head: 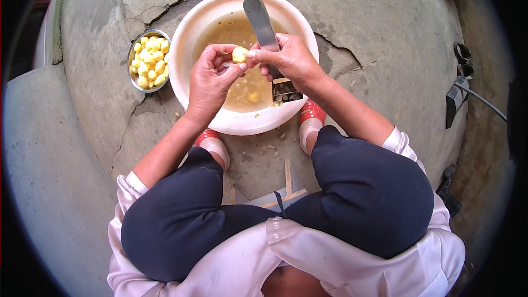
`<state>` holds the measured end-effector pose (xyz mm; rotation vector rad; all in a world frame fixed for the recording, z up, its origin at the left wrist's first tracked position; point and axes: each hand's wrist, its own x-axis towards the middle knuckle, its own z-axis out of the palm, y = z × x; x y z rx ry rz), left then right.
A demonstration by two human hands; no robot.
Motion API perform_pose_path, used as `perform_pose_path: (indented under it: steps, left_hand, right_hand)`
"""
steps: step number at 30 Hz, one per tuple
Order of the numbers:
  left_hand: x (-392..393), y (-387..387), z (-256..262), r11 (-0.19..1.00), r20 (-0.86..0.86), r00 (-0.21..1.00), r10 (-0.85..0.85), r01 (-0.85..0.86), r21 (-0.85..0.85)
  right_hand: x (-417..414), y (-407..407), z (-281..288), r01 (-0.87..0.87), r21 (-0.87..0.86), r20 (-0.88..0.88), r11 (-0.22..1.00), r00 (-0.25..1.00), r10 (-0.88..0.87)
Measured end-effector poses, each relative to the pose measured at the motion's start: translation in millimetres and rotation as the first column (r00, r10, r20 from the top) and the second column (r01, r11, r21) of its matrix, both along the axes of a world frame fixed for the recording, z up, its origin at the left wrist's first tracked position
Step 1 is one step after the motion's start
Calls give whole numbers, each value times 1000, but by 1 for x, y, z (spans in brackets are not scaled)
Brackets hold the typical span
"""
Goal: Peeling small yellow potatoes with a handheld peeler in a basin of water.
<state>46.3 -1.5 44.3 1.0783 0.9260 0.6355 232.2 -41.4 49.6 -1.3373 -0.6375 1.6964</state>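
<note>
Over a white plastic basin [183, 49] of cloudy brown water [218, 33], my two hands meet at a small peeled yellow tuber [239, 54], likely a potato. My left hand [212, 76] pinches it between thumb and fingers; dark specks mark its surface. My right hand [288, 57] grips a steel kitchen tool [260, 20], its thumb tip against the tuber. The rounded handle points up and away; the broad, dark, glossy lower end hangs near the basin's near rim. My fingers partly cover the tool, so its exact kind is unclear. Another yellow piece [253, 97] shows in the water.
Left of the basin stands a metal bowl [131, 78] heaped with peeled yellow tubers [150, 60]. Cracks run through the concrete floor [392, 49]. My red-strapped shoes [313, 111] touch or nearly touch the basin. Scraps [272, 148] lie before a low seat [288, 194]. Dark objects [457, 101] stand far right.
</note>
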Motion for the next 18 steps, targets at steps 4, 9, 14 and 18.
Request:
perform_pose_path:
  steps: [4, 9, 14, 18]
  left_hand:
    - [-1, 0, -1, 998, -36, 998, -44, 45, 47]
    - [-5, 0, -5, 980, -136, 988, -79, 101, 169]
    - [-8, -1, -7, 963, -205, 975, -88, 135, 232]
    - [-8, -3, -3, 935, -251, 965, -76, 156, 317]
  right_hand:
    - [-1, -1, -2, -7, 13, 18, 1000, 1000, 7]
    - [-1, 0, -3, -36, 3, 42, 999, 998, 36]
    - [-4, -1, 3, -111, 7, 113, 994, 988, 109]
    - [-4, 0, -1, -128, 12, 147, 992, 981, 125]
